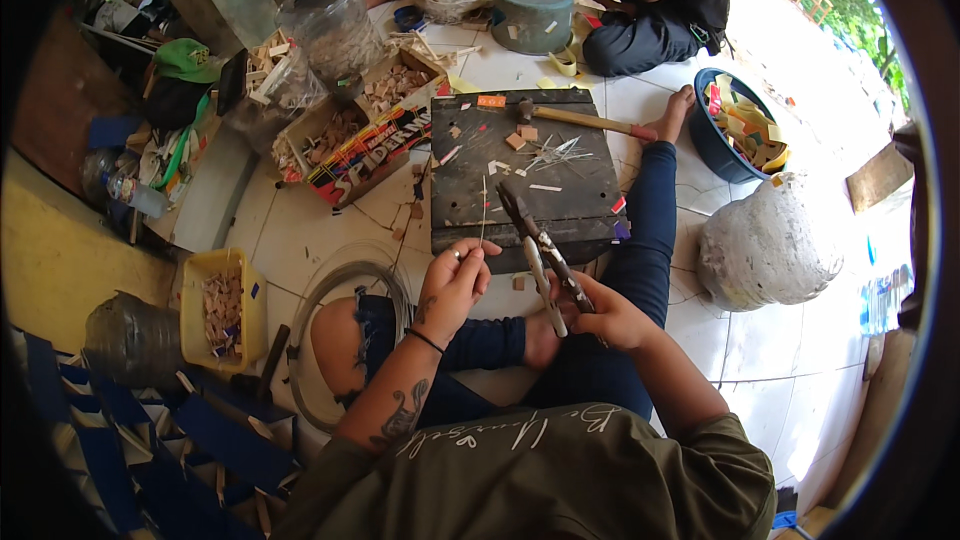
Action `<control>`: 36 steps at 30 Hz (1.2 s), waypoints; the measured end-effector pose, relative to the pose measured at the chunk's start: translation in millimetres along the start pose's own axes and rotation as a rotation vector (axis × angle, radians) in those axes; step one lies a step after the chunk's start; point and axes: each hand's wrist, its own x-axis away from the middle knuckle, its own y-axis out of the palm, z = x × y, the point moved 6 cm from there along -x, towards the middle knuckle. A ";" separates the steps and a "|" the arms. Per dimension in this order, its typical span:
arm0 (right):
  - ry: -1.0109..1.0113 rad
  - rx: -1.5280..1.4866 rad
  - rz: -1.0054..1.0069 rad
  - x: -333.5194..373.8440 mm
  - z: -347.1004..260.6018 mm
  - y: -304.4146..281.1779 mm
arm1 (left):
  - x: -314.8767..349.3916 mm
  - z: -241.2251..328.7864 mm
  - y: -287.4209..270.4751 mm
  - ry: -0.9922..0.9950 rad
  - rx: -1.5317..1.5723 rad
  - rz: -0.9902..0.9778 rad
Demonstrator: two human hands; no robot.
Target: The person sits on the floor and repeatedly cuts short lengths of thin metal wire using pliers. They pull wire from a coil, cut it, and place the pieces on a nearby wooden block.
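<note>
My left hand [458,275] is closed in a pinch around a thin, pale piece of wire [484,208] that stands nearly upright from the fingertips. My right hand [612,314] grips a pair of pliers [520,214] with dark jaws and white-covered, worn handles. The jaws point up and away from me, to the right of the wire and apart from it. Both hands are over my lap, at the near edge of a low dark work block [480,165]. On the block lie a hammer [585,120] with a wooden handle, a heap of short wire pieces [553,155] and small wooden chips.
A wire coil [300,340] lies by my left knee. Further left stand a yellow bin [258,315] and a cardboard box [345,165] of wood pieces. To the right are a blue basin [708,140] of scraps and a white rounded lump [770,245]. Two people sit opposite.
</note>
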 end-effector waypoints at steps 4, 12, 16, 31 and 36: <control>-0.001 0.084 -0.062 1.4 1.5 3.2 | -10.5 -0.9 4.7 0.015 -0.024 -0.016; 0.056 0.102 -0.044 -4.1 2.0 -1.2 | -20.6 -5.9 10.7 0.021 -0.138 0.007; 0.035 0.098 -0.020 -3.0 1.3 -2.4 | -23.1 -5.5 11.8 0.052 -0.234 0.024; 0.096 0.109 0.104 -18.5 18.3 -8.0 | -35.0 -6.3 14.6 0.090 -0.381 0.014; 0.070 0.124 0.160 -23.3 23.0 -19.8 | -16.0 -18.8 6.8 -0.012 -0.380 -0.045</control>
